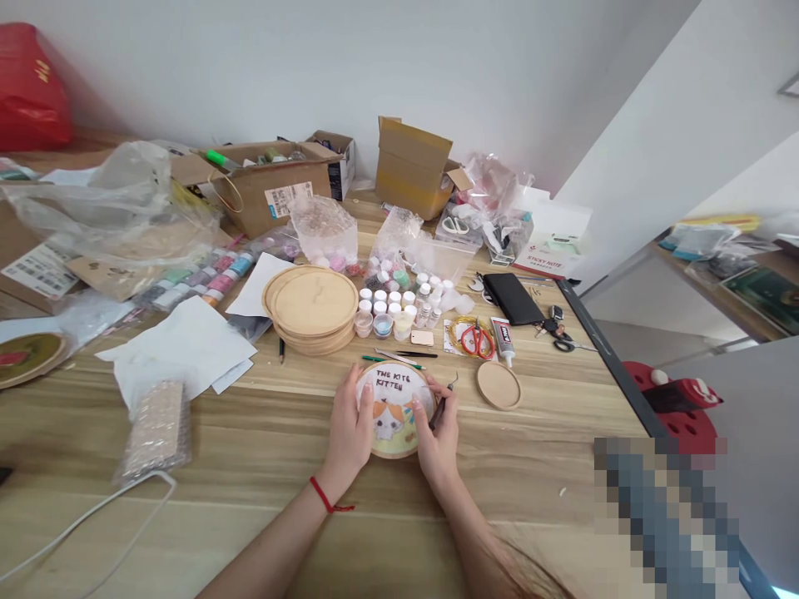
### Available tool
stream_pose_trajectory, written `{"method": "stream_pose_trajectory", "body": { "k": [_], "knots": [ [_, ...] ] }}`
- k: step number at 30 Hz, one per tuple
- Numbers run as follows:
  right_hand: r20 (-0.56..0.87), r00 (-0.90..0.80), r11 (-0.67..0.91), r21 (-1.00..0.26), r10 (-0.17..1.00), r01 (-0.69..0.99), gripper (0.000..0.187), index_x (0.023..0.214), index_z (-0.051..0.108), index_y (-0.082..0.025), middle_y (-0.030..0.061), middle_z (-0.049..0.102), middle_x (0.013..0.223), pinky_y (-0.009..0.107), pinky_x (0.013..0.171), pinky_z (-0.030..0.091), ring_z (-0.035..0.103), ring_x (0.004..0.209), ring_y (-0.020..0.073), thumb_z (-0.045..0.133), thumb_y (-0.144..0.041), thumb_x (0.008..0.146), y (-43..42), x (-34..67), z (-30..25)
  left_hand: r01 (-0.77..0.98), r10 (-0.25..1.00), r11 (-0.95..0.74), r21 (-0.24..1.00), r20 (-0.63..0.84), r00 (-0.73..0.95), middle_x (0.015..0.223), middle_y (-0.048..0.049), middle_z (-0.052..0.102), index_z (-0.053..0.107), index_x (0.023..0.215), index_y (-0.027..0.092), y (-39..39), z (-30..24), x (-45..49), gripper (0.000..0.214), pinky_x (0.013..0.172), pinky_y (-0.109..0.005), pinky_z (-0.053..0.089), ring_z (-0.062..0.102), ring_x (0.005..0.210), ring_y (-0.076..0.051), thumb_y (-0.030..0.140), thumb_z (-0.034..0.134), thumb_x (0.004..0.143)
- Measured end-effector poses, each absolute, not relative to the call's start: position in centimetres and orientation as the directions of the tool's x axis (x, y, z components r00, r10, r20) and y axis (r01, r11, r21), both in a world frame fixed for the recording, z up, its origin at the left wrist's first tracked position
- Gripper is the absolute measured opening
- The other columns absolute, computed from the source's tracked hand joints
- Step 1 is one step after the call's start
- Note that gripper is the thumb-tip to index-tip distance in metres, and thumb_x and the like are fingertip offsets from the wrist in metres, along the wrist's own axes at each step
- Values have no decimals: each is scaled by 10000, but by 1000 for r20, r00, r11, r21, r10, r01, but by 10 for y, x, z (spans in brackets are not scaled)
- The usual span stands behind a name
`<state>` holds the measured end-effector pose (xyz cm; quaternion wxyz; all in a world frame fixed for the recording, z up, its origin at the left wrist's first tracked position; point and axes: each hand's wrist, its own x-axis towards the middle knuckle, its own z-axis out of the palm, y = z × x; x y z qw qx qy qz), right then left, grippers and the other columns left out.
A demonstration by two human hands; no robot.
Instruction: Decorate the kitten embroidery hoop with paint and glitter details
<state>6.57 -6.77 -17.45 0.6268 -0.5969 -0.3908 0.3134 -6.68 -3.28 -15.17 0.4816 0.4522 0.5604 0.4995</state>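
A round wooden-rimmed plaque (390,406) rests on the table before me, painted with a white and orange kitten under dark lettering. My left hand (350,424) grips its left edge, thumb on the face. At the right edge is my right hand (439,437), its thumb on the picture and its fingers curled round a dark slim tool (440,409) with a thin bent tip. The rest of that tool is hidden by the hand. Just beyond the plaque lie a green pencil (374,358) and black tweezers (409,353).
Stacked wooden discs (312,304) stand at the back left, beside several white-lidded jars (393,299). To the right lie red-handled pliers (478,341), a glue tube (503,339), a small wooden disc (499,385) and a black pouch (512,298). Cardboard boxes (412,170) line the wall.
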Motion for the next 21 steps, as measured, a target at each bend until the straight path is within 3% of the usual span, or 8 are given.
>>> {"method": "stream_pose_trajectory", "body": {
  "k": [8, 14, 21],
  "knots": [
    [140, 496, 59, -983, 857, 175, 363, 1130, 515, -216, 133, 570, 1317, 490, 1153, 288, 426, 1362, 264, 656, -360, 827, -68, 68, -178, 260, 997, -49, 964, 65, -52, 1491, -158, 427, 498, 1340, 184, -33, -157, -67, 549, 1215, -460, -30, 221, 1473, -293, 392, 625, 848],
    [139, 481, 31, -974, 865, 224, 326, 1104, 496, -206, 152, 562, 1322, 503, 1137, 312, 422, 1369, 273, 622, -361, 846, -66, 70, -183, 612, 995, -82, 786, 32, 92, 1505, -201, 375, 290, 1486, 137, -29, -160, -72, 736, 1184, -605, 73, 202, 1472, -344, 516, 502, 891],
    [112, 490, 36, -986, 864, 162, 263, 1070, 515, -214, 145, 604, 1287, 490, 1135, 323, 423, 1381, 250, 590, -376, 878, -66, 72, -189, 704, 980, -183, 687, 72, 185, 1446, -197, 441, 261, 1499, 162, -32, -160, -78, 703, 1158, -650, 142, 238, 1454, -370, 534, 426, 926]
  ]
}}
